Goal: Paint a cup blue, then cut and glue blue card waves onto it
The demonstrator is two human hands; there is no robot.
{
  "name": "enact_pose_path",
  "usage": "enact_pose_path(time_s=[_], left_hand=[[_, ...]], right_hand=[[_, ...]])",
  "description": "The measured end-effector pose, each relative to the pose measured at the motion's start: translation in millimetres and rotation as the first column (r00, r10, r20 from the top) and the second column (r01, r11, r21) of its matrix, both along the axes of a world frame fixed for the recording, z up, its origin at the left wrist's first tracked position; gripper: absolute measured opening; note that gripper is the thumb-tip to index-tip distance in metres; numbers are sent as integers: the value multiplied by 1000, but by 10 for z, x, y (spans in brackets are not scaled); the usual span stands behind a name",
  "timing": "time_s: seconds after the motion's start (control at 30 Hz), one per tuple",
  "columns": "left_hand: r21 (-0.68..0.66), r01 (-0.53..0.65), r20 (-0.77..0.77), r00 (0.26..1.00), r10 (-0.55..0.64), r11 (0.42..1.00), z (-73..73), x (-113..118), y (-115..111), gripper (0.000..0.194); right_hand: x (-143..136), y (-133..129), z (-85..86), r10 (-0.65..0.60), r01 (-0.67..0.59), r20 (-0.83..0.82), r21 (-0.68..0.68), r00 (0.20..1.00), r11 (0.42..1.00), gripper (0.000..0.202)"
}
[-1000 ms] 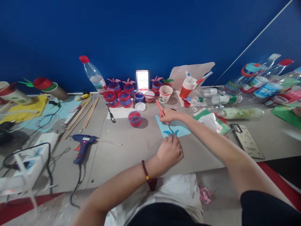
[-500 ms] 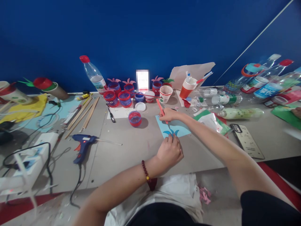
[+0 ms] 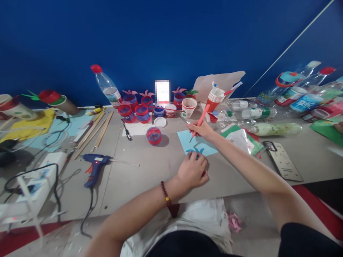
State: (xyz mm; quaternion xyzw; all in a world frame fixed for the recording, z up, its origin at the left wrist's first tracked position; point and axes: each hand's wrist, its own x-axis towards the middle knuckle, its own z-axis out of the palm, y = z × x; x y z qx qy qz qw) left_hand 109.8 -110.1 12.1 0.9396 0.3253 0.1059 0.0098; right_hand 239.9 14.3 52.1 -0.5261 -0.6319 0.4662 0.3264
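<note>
An orange pen [image 3: 203, 117] with a thin dark tip is gripped in my right hand [image 3: 203, 130], over a light blue sheet of paper [image 3: 184, 137]. The pen tip points down at the sheet, and I cannot tell whether it touches. A thin silver pointed piece [image 3: 185, 121] sticks out beside that hand; its kind is unclear. My left hand [image 3: 193, 169], fingers curled, holds a darker blue leaf-shaped paper cutout [image 3: 198, 150] down on the near edge of the sheet. Something dark red shows under the left palm, mostly hidden.
A blue glue gun [image 3: 97, 166] lies left, near a white power strip [image 3: 44, 178]. Several red-and-blue cups, including one ring-shaped cup [image 3: 154, 136], stand ahead. A phone [image 3: 284, 160] and plastic bottles [image 3: 277, 129] are at right. Another person's hand [image 3: 339, 126] shows at the far right.
My right hand has lifted the pen away from the cutout, and the pen now leans the other way, its top to the right. My left hand stays on the cutout, its fingers slightly shifted.
</note>
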Motion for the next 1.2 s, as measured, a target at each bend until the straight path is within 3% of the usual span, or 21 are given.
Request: enact_pose_path(time_s=[0.23, 0.43, 0.6, 0.73, 1.2], left_hand=[[-34, 29, -33, 999, -30, 999, 16, -16, 12, 40], [-11, -2, -32, 999, 1, 1000, 12, -14, -23, 45], [-4, 2, -54, 999, -3, 1000, 1, -16, -28, 46], [2, -2, -50, 999, 3, 1000, -13, -10, -28, 46], [-3, -7, -42, 999, 7, 1000, -6, -8, -27, 45]], right_hand=[[116, -385, -211, -250, 226, -198, -135, 948, 965, 58], [192, -482, -283, -73, 12, -275, -217, 959, 976, 40], [263, -391, -356, 22, -44, -168, -126, 986, 991, 34], [321, -317, -402, 113, -127, -114, -127, 987, 984, 35], [398, -297, -461, 173, -190, -120, -142, 977, 972, 35]])
